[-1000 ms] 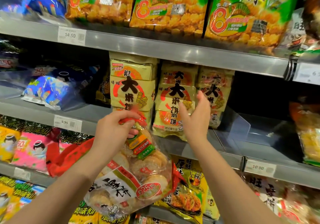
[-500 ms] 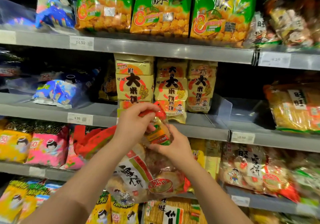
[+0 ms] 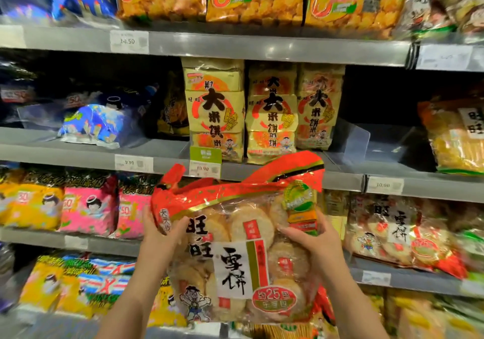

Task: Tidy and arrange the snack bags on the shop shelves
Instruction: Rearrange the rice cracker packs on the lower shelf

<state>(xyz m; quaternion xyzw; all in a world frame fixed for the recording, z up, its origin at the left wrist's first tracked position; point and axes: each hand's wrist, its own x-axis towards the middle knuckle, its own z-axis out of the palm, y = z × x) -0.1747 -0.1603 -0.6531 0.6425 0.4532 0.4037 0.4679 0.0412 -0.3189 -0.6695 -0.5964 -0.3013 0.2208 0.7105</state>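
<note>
Rice-cracker bag (image 3: 243, 255) upright between both hands, left fingers (image 3: 180, 227) and right fingers (image 3: 288, 232) clamped on its sides

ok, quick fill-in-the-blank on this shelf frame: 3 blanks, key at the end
1. The left hand and right hand grip one clear cracker bag whose top edge is mainly ____.
2. The price tag on the top shelf edge reads ____.
3. The snack bags just left of the left hand are coloured ____.

Missing words: red; 14.50; pink
</note>
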